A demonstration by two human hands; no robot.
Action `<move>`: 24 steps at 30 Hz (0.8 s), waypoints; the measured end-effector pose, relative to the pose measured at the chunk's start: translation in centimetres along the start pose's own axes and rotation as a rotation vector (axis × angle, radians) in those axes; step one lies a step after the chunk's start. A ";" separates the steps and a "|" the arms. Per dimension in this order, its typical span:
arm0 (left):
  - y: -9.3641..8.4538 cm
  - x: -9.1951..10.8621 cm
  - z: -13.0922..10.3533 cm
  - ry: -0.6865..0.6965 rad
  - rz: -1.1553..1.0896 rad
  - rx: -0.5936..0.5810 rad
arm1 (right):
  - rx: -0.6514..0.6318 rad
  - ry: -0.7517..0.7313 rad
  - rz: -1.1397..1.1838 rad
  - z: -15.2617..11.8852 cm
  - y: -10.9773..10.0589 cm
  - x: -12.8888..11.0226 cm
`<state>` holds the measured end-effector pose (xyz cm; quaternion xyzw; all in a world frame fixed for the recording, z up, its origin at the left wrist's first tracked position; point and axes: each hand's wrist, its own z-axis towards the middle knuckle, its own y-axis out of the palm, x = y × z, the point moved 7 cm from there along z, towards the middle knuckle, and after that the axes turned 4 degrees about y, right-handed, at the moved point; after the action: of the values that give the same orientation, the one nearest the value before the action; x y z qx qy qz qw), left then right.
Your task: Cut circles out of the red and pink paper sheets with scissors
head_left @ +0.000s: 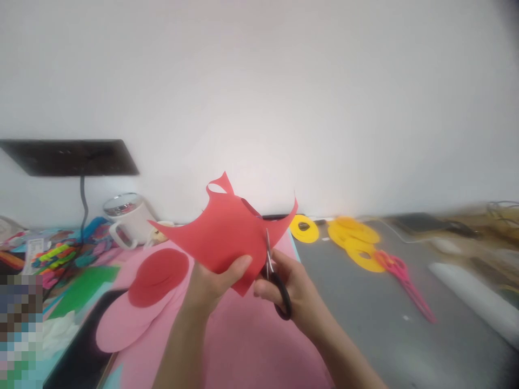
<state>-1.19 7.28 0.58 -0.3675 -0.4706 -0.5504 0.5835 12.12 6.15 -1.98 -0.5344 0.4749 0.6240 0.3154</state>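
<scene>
A red sheet of paper [227,232] with curved, cut-out edges is held up in the middle of the view. My left hand [213,283] pinches its lower part, thumb on the front and fingers hidden behind. In my right hand [290,281] are black-handled scissors [281,297], their blades pointing up at the paper's right part. Red paper circles [158,275] lie on pink paper circles [125,324] to the left of my left hand. Beneath both hands is pink paper [259,346].
Yellow paper rings [352,237] and pink scissors [405,281] lie on the grey mat [348,319] at right. A white mug [135,224], green paper [83,289] and colourful craft pieces [54,259] are at left, near a dark panel [73,158].
</scene>
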 end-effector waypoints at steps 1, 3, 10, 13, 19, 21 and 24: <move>0.0 0.0 0.0 0.002 0.001 -0.006 | -0.001 0.000 -0.005 0.0 0.0 0.0; -0.1 0.1 0.0 0.001 0.019 -0.011 | -0.002 -0.002 -0.015 0.1 0.0 0.0; -0.1 0.3 0.0 -0.008 -0.022 -0.047 | 0.014 0.019 -0.053 0.0 -0.1 0.2; -0.1 0.3 0.1 -0.023 -0.030 -0.059 | 0.023 0.023 -0.078 0.1 -0.1 0.3; 0.0 0.3 0.2 -0.029 -0.038 -0.092 | 0.015 0.022 -0.096 0.1 -0.1 0.3; -0.1 0.3 0.3 -0.005 -0.041 -0.104 | 0.017 0.022 -0.099 0.1 -0.1 0.3; -0.2 0.2 0.4 0.003 -0.046 -0.117 | 0.017 0.028 -0.105 0.1 -0.2 0.4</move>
<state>-1.43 7.54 0.90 -0.3894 -0.4452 -0.5906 0.5489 12.16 6.24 -2.37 -0.5647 0.4558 0.5950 0.3454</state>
